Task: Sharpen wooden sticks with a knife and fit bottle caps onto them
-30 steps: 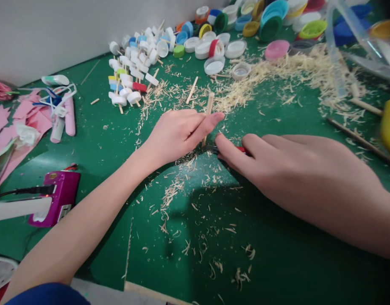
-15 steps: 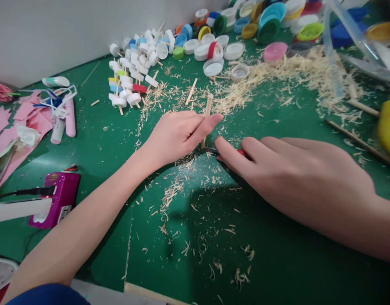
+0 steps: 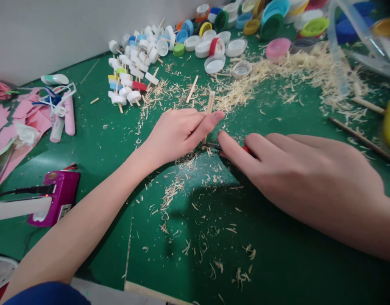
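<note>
My left hand is closed around a thin wooden stick, whose upper end sticks up above the thumb and whose lower end is near the green tabletop. In my right hand is a small knife with a red handle, mostly hidden by the curled fingers. Its dark blade touches the stick's lower part, just below my left thumb. Pale wood shavings lie scattered under and in front of both hands.
White caps on sticks stand in a cluster at the back. Colourful bottle caps and a shavings heap spread to the right. A purple power adapter, pink paper and a glue stick are at left.
My right hand and the knife have shifted slightly right and up. The stick's top has tipped slightly to the right, while my left hand has barely moved.
</note>
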Available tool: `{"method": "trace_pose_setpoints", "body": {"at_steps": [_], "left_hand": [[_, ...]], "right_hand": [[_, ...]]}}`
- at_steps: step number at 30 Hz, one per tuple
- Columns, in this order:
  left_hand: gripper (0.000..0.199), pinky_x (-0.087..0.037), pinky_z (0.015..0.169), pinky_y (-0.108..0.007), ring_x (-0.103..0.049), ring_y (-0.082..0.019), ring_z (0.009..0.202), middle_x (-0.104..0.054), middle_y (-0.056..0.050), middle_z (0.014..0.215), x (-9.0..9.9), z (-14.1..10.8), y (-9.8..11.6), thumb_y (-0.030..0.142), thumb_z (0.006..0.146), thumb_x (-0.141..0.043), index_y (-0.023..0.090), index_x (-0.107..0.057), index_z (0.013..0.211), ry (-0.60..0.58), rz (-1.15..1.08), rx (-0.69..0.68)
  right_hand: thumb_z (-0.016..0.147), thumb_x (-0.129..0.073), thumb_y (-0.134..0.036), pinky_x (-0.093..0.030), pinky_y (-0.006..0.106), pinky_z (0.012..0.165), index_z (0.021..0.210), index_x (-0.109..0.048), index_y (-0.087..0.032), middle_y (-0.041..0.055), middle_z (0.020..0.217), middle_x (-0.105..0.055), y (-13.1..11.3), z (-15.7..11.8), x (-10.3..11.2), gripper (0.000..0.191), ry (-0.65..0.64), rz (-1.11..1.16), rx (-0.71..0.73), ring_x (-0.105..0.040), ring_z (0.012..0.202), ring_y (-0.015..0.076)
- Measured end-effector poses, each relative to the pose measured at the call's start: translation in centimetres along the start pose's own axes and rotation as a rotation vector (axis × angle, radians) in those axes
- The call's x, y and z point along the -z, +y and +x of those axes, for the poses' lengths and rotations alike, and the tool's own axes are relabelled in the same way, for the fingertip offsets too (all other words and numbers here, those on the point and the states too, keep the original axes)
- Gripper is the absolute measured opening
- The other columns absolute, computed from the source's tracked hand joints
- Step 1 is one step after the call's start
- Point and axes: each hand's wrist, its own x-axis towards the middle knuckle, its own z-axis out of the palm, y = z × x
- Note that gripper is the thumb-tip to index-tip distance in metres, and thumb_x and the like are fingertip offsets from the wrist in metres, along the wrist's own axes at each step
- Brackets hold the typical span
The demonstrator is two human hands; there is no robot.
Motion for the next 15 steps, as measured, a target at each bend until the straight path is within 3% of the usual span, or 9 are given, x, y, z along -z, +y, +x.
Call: {"method": "trace_pose_setpoints", "body": {"at_steps": [8,15], "left_hand": [[0.055,-0.038,0.054,-0.026,-0.060,-0.009,0.059,-0.058,0.001,0.057,-0.15,-0.12,-0.31,0.043,0.103,-0.027,0.019,-0.054,0.061,0.024,-0.011,-0.022],[0.059,-0.036,0.053,-0.025,-0.053,-0.008,0.054,-0.044,0.003,0.050,-0.19,0.05,-0.24,0.046,0.103,-0.023,0.018,-0.047,0.056,0.027,0.008,-0.010]], "right_hand": [[0.085,-0.037,0.002,-0.021,0.028,0.051,0.111,-0.065,-0.011,-0.0012,0.058,-0.044,-0.02,0.11,0.20,0.041,-0.052,-0.005,0.017,-0.035,0.048,0.0128],[0.085,-0.034,0.002,-0.020,0.028,0.052,0.121,-0.063,-0.010,0.0001,0.059,-0.047,-0.08,0.10,0.76,0.048,-0.125,0.011,0.011,-0.035,0.049,0.0131]]}}
